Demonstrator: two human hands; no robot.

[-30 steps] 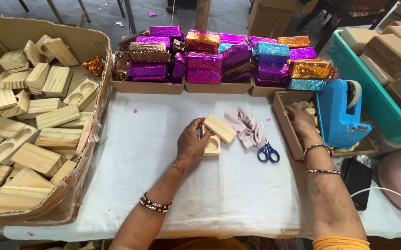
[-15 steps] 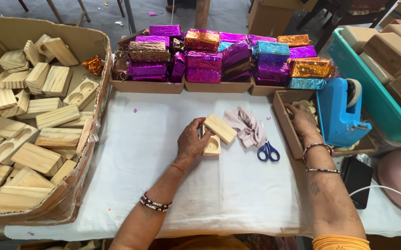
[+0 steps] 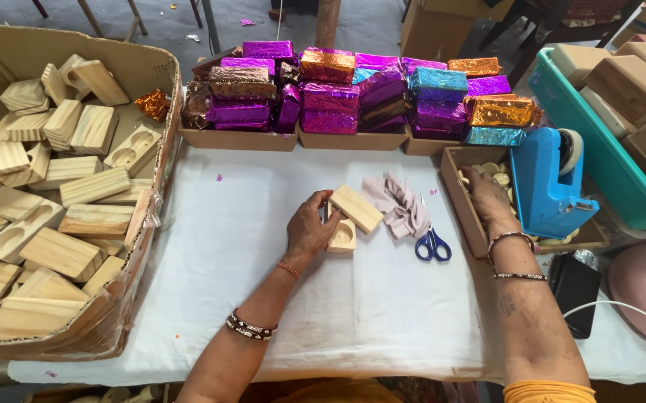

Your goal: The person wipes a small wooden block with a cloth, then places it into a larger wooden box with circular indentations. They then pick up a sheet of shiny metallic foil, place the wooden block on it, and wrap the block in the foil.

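Note:
My left hand (image 3: 309,227) rests on the white table cover and grips a small wooden box base (image 3: 342,237) with a round hollow in it. Its wooden lid (image 3: 356,208) lies tilted across the base's far end, against my fingertips. My right hand (image 3: 486,198) reaches down into a shallow brown tray (image 3: 457,195) of small pale round pieces (image 3: 494,169); its fingers are partly hidden by the tray wall, so whether it holds one is unclear.
A big cardboard box (image 3: 157,153) of wooden blocks fills the left. Foil-wrapped parcels (image 3: 329,97) in trays line the far edge. Pinkish cloth (image 3: 400,204), blue-handled scissors (image 3: 432,244), a blue tape dispenser (image 3: 549,183), a teal crate (image 3: 595,149) and a black device (image 3: 574,291) lie to the right.

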